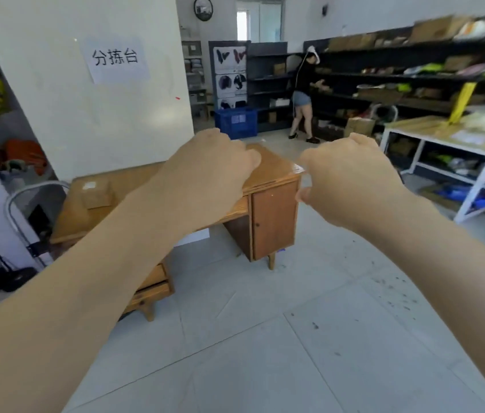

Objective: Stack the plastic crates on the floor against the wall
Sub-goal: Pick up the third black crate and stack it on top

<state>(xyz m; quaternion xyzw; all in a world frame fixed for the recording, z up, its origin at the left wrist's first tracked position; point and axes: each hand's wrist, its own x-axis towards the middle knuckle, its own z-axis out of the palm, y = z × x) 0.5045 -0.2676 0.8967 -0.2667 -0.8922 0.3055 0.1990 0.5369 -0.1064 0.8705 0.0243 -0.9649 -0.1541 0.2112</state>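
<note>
A blue plastic crate point(236, 122) stands on the floor far across the room, beside dark shelving. Both my arms reach forward at chest height. My left hand point(210, 171) has its fingers curled under and holds nothing. My right hand point(347, 180) is likewise curled, thumb pointing left, with nothing in it. Both hands hover in the air in front of a wooden desk, far short of the crate.
A wooden desk point(274, 204) with a small cardboard box point(96, 192) stands ahead against a white wall. Dark shelves point(399, 76) full of goods line the right wall. A white-framed table point(449, 138) is at right. A person point(303, 93) stands at the shelves. Grey tiled floor lies below.
</note>
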